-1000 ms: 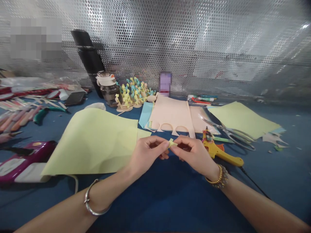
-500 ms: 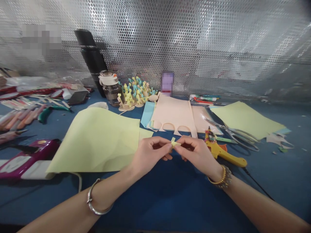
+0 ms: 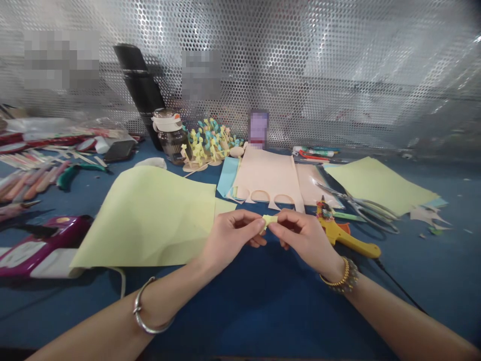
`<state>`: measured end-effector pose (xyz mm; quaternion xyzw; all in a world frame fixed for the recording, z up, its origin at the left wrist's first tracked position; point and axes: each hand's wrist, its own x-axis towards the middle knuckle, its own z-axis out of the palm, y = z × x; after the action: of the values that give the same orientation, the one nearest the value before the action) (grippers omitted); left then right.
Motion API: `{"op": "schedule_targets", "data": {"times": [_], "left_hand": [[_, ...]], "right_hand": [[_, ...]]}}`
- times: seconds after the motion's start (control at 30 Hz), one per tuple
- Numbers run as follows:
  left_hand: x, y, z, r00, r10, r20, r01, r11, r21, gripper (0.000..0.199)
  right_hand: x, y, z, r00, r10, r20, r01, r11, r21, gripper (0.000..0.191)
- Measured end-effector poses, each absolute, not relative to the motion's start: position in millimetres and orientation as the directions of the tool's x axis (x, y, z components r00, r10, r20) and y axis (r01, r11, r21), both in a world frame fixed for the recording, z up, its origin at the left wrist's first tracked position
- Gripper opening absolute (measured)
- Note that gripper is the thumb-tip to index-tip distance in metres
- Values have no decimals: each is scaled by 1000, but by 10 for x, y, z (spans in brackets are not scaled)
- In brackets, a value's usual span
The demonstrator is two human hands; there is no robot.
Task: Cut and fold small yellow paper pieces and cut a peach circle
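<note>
Between my two hands is a small pale yellow paper piece [image 3: 269, 219], pinched from both sides above the blue table. My left hand [image 3: 233, 235] grips its left end between thumb and forefinger. On the right end, the thumb and forefinger of my right hand [image 3: 303, 237] are closed. Left of my hands lies a large yellow-green sheet [image 3: 150, 220], curled at its left side. Pink paper with round cutouts [image 3: 268, 173] rests just beyond my fingers. A yellow glue gun [image 3: 347, 241] lies beside my right hand, near silver scissors [image 3: 370, 209].
Small yellow and blue paper flowers [image 3: 210, 143] stand at the back beside a brown jar [image 3: 171, 138] and a black bottle [image 3: 141, 90]. A purple device [image 3: 48, 245] is at the left. More yellow-green paper [image 3: 379, 185] lies at the right.
The small yellow paper has turned between my fingers and now shows a flatter, wider face. Both hands have stayed in nearly the same place.
</note>
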<state>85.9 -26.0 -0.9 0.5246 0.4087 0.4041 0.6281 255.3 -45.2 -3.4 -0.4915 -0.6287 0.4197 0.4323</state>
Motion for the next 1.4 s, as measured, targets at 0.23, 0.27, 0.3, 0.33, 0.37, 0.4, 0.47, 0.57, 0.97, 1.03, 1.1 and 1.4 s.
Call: {"op": "schedule_targets", "data": {"times": [0.23, 0.27, 0.3, 0.33, 0.37, 0.4, 0.47, 0.57, 0.97, 1.03, 1.1, 1.4], "left_hand": [[864, -258, -21, 329, 941, -80, -56, 104, 993, 20], [863, -256, -26, 330, 941, -74, -54, 97, 994, 20], [862, -255, -31, 335, 940, -68, -52, 91, 995, 21], [861, -254, -36, 340, 938, -62, -50, 84, 995, 21], [860, -254, -39, 346, 937, -55, -48, 77, 996, 21], [860, -254, -40, 348, 936, -49, -47, 69, 996, 21], [859, -255, -39, 349, 936, -36, -41, 54, 998, 21], [854, -256, -36, 345, 938, -16, -22, 25, 999, 21], [847, -265, -30, 379, 925, 23, 10, -29, 1000, 20], [847, -268, -20, 372, 928, 14, 19, -23, 1000, 19], [847, -268, -16, 366, 931, 10, 32, -24, 999, 19], [849, -265, -13, 406, 914, -11, -10, 16, 1000, 20]], "right_hand": [[2560, -458, -40, -120, 981, 154, 282, 182, -942, 17], [2559, -458, -40, -116, 981, 155, 285, 182, -941, 18], [2557, -458, -41, -113, 981, 155, 285, 182, -941, 19], [2555, -458, -43, -109, 982, 156, 281, 181, -943, 19], [2552, -458, -45, -105, 982, 157, 276, 180, -944, 20], [2549, -458, -47, -102, 982, 157, 273, 180, -945, 20], [2541, -458, -51, -96, 983, 159, 274, 179, -945, 19], [2535, -460, -51, -94, 982, 164, 285, 185, -941, 18], [2568, -434, -98, -117, 987, 113, 173, 133, -976, 23], [2566, -426, -99, -124, 987, 102, 152, 120, -981, 24], [2563, -426, -90, -123, 988, 98, 155, 117, -981, 24], [2568, -439, -94, -107, 988, 110, 181, 128, -975, 23]]}}
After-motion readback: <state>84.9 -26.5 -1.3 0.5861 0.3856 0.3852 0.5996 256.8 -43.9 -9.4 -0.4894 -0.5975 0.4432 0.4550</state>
